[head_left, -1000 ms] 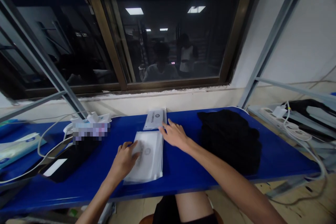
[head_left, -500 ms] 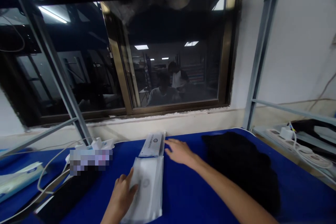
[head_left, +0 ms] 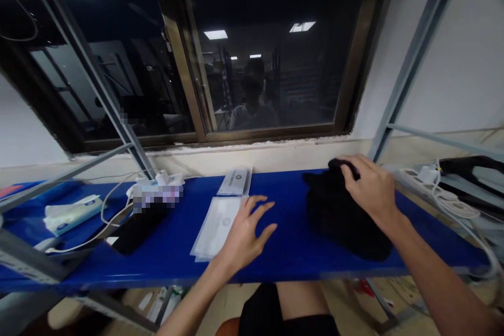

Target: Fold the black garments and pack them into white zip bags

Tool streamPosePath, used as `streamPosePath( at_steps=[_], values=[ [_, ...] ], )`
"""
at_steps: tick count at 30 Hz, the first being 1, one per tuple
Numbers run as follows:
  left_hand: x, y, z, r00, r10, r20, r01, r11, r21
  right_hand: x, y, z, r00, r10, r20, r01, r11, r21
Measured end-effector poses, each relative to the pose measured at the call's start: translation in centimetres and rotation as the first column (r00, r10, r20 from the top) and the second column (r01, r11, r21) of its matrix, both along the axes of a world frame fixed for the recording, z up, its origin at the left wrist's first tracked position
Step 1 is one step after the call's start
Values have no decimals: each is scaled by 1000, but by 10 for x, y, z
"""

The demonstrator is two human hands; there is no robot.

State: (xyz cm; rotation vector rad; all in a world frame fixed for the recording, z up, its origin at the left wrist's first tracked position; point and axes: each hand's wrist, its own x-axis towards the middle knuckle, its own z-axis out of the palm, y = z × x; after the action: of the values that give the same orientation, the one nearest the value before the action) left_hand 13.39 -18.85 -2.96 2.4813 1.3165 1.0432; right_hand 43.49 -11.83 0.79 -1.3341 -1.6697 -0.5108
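My right hand (head_left: 370, 184) pinches the far edge of a black cloth (head_left: 342, 220), a garment by its look, and lifts that edge off the blue table (head_left: 283, 262). The rest of the cloth lies bunched below the hand. Fingers spread, my left hand (head_left: 250, 228) hovers over the right side of a stack of translucent plastic bags (head_left: 214, 226) and holds nothing. Behind that stack lies a smaller pile of printed plastic bags (head_left: 236, 181), with dark lettering and a round logo.
At the left stand a power strip with plugs (head_left: 161, 181), a long black box (head_left: 136, 231) and a tissue pack (head_left: 73, 215). Another power strip (head_left: 441, 191) with white cables is at the right. Metal posts (head_left: 421, 58) flank the table, and a window (head_left: 275, 89) is behind it.
My right hand has moved from beside the printed bags rightward to the black cloth and gripped it. My left hand has shifted right across the bag stack. The view has tilted down.
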Motion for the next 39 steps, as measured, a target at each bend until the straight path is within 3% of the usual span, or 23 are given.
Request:
streamPosePath(
  at_steps=[2,5,7,10,12,14,15,16,17,18,21,22,23,25,27,30,33,35,36,37,39],
  values=[
    [23,8,29,987,-120,103,125,991,-38,-21,-17,34,971,207,-118,-189,971,144],
    [52,29,66,933,-282,224,297,954,-35,-46,-28,67,884,420,-206,-402,907,126],
    [57,43,82,912,-309,268,337,939,-64,-51,-24,75,825,480,-299,-490,870,45],
    [35,57,95,905,-268,331,338,925,-175,-41,-10,71,752,486,-445,-580,809,-98],
    [10,59,100,911,-207,357,297,930,-217,-32,-3,64,685,530,-500,-687,698,-203],
    [-12,58,103,913,-149,380,259,931,-256,-28,0,57,615,596,-516,-785,524,-331],
    [-21,56,104,912,-130,389,253,924,-285,-28,0,54,599,622,-504,-800,443,-405],
    [-28,55,104,914,-117,389,249,917,-311,-29,1,51,610,635,-474,-784,398,-476],
    [-33,54,105,923,-109,369,237,917,-322,-32,3,48,653,627,-424,-740,409,-534],
    [-37,54,105,940,-108,322,214,925,-315,-34,5,45,720,595,-356,-674,478,-563],
    [-50,56,105,990,-116,78,133,958,-254,-40,15,38,889,417,-188,-456,772,-442],
    [-55,58,105,991,-132,7,128,951,-280,-40,19,36,905,384,-185,-426,817,-389],
    [-61,59,105,986,-161,-38,139,930,-340,-40,23,34,897,384,-217,-440,820,-367],
    [-74,60,106,971,-238,-23,197,851,-487,-36,30,31,826,422,-372,-553,735,-394],
    [-87,59,106,956,-274,108,287,788,-545,-27,34,28,699,423,-576,-694,597,-404],
    [-97,57,103,894,-218,391,385,820,-424,-9,30,31,561,435,-704,-827,327,-457],
    [-92,59,104,812,-238,533,435,856,-280,-6,19,39,479,570,-667,-824,31,-565],
    [-78,62,109,804,-303,511,486,831,-272,-23,12,46,397,632,-666,-836,-51,-547],
    [-69,63,113,807,-336,485,511,810,-289,-37,10,48,351,641,-683,-865,-57,-498],
    [-60,63,118,808,-365,464,531,791,-303,-52,10,50,288,650,-703,-909,-45,-414],
    [-46,62,133,795,-400,456,558,778,-289,-82,10,52,121,639,-759,-959,-123,-256]
  ],
)
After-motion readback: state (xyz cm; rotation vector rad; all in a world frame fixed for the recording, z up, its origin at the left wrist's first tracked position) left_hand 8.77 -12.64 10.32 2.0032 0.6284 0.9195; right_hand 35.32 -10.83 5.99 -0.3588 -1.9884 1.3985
